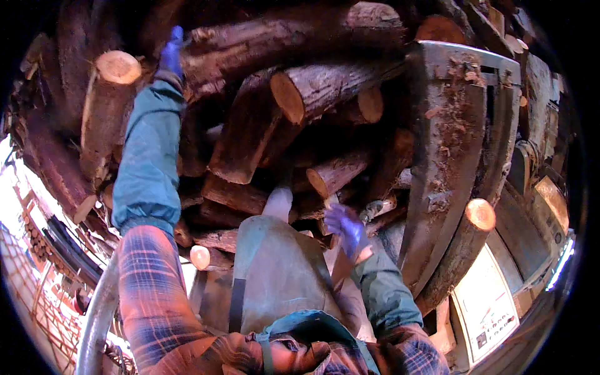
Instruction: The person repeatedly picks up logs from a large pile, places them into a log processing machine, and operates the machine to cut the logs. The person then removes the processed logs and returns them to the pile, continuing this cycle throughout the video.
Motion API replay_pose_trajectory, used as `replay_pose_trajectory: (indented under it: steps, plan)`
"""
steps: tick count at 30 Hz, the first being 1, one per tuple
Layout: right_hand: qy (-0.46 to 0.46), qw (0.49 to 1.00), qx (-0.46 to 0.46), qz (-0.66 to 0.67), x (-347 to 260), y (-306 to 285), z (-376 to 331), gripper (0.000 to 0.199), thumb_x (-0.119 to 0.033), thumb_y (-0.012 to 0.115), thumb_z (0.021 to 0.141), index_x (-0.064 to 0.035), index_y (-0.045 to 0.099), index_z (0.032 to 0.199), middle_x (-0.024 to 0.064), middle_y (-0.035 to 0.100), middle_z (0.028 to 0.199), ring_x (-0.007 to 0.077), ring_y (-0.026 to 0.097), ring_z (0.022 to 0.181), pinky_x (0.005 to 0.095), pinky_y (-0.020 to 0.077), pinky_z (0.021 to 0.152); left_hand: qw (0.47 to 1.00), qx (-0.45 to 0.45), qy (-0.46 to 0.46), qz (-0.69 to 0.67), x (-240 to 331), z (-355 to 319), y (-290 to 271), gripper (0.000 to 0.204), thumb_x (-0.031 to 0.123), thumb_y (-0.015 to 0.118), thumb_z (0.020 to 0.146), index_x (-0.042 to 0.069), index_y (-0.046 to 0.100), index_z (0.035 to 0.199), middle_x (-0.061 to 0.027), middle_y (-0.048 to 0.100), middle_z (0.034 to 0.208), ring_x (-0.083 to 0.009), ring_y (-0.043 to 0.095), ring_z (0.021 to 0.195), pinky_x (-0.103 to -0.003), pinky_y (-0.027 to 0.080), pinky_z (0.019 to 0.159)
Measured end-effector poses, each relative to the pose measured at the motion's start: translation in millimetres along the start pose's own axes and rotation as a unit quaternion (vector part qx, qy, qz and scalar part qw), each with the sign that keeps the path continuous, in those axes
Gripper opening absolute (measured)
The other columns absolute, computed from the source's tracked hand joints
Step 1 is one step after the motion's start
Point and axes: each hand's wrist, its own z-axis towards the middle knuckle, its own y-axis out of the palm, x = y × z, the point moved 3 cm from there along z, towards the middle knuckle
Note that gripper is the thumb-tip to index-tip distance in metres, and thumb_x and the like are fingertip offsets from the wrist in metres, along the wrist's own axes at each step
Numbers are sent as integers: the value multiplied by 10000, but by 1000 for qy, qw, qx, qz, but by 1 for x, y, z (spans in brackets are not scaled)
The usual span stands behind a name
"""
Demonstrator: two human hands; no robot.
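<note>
Right hand gripping a thin stick, left hand touching a high log, grip unclear

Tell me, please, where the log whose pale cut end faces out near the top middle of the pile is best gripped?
Probably at its free cut end, from below and the front: that end juts clear of its neighbours, while the bark shaft runs back under other logs. The left hand is nearer than the right hand.

The person wears 2 purple gloves: one on the left hand, one on the right hand. Each forearm is covered by a teal oversleeve gathered at the elbow end. Beneath these shows a plaid flannel shirt in red, orange and blue. A grey-tan apron with a dark strap covers the front, edged in teal.
</note>
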Motion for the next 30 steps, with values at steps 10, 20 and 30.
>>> replay_pose_trajectory:
  steps: [10, 20, 30]
  plan:
    - [-16, 970, 40, 239, -164, 135, 24, 824, -665, 580, 896, -109, 421, 1483, 121, 470, 1480, 331, 433, 1353, 489, 357, 1121, 973, -64, 185, 120, -62, -249, 67, 368, 259, 673, 965, -31, 639, 1190, -127, 647, 1223, -187, 588, 1146, -329, 433, 1032]
    - [-25, 997, 75, 18, -178, 144, 23, 1062, -787, 626, 772, -90, 348, 1522, 213, 517, 1395, 370, 558, 1211, 472, 461, 1049, 765, -435, -296, -371, -104, -146, 97, 566, 407, 466, 1043, 23, 441, 1458, -137, 504, 1469, -266, 496, 1336, -428, 333, 1176]
    - [-64, 965, -133, 217, -154, 122, 13, 755, -582, 611, 926, -35, 476, 1428, 130, 616, 1321, 267, 633, 1129, 406, 521, 990, 917, -307, -151, -206, -97, -247, 137, 481, 271, 485, 1016, 47, 494, 1442, -83, 512, 1468, -208, 486, 1350, -383, 350, 1168]
